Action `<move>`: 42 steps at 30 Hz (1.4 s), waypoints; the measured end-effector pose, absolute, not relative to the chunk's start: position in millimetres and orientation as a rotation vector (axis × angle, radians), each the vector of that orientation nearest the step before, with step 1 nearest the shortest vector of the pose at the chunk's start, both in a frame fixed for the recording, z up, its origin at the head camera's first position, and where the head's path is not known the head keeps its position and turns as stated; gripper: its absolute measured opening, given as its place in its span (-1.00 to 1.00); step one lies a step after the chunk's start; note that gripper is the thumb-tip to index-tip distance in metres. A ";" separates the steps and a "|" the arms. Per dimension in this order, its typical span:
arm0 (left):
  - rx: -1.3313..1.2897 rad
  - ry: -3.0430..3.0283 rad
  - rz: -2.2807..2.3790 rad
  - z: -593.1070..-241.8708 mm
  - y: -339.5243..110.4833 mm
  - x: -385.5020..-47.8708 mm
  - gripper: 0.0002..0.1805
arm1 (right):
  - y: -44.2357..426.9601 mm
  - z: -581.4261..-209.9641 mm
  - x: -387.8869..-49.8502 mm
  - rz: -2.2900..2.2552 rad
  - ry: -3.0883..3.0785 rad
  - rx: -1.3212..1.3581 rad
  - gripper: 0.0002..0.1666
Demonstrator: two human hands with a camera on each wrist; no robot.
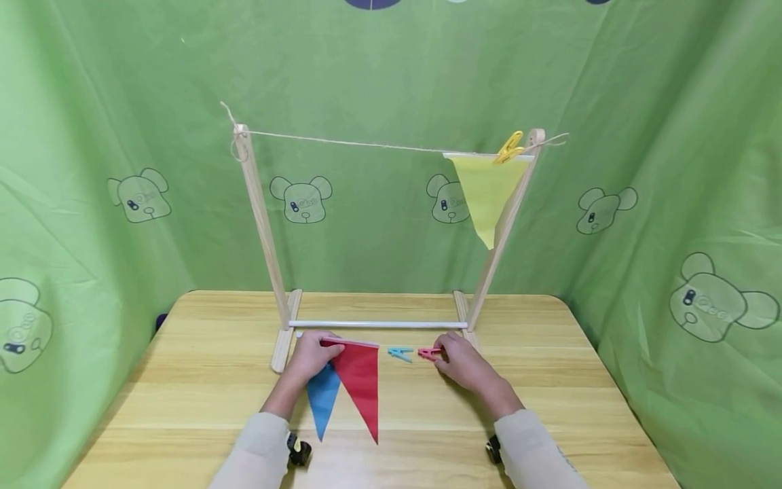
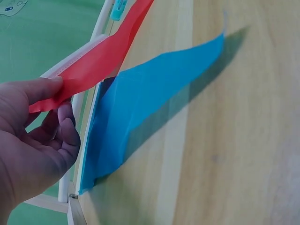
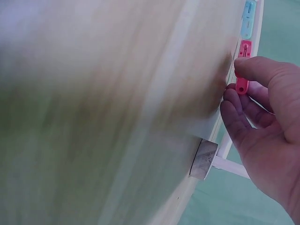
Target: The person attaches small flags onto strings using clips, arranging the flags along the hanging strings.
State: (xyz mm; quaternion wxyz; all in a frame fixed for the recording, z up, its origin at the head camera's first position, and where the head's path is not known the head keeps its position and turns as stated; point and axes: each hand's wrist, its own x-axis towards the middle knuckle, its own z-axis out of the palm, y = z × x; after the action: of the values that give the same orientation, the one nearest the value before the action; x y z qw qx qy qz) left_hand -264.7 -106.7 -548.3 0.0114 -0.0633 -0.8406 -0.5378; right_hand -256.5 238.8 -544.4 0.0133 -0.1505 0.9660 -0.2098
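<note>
A red triangular pennant (image 1: 360, 373) hangs from my left hand (image 1: 313, 354), pinched between thumb and fingers near one end of its pale top edge. Below it a blue pennant (image 2: 140, 98) lies on the table, partly covered by the red one. My right hand (image 1: 459, 361) has thumb and fingers at the handle end of a pink clothespin (image 3: 243, 70), pinching it. Just left of that lies a light blue clothespin (image 1: 400, 353). Up on the string (image 1: 342, 141), a yellow pennant (image 1: 489, 187) hangs at the right, held by a yellow clothespin (image 1: 509, 148).
A wooden stand rises at the back of the table, with a left post (image 1: 263, 224), a right post (image 1: 504, 224) and a white crossbar (image 1: 379, 324) low between them. Green curtain (image 1: 379, 81) surrounds the wooden table (image 1: 201, 380).
</note>
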 end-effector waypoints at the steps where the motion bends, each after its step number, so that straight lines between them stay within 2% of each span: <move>1: -0.202 -2.612 -1.693 -548.4 -106.6 -264.7 -0.94 | 238.5 -544.1 -256.6 -0.657 3.008 -0.463 -0.76; 11: -0.165 -2.536 -1.770 -551.6 -103.4 -264.5 -0.93 | 234.9 -540.4 -256.1 -0.723 3.025 -0.478 -0.82; 29: -0.097 -2.480 -1.857 -553.7 -103.9 -263.3 -0.86 | 236.7 -534.3 -253.9 -0.901 3.030 -0.461 -0.71; 42: -0.061 -2.411 -1.924 -553.1 -105.8 -263.0 -0.83 | 238.4 -523.3 -249.7 -1.032 3.082 -0.615 -0.68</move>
State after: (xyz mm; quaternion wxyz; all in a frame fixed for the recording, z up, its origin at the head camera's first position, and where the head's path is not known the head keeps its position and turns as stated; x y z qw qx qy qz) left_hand -263.0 -105.8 -553.1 0.0283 -0.0197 -0.7812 -0.6233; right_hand -249.7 238.4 -523.3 -0.0832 -0.1853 0.9285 -0.3109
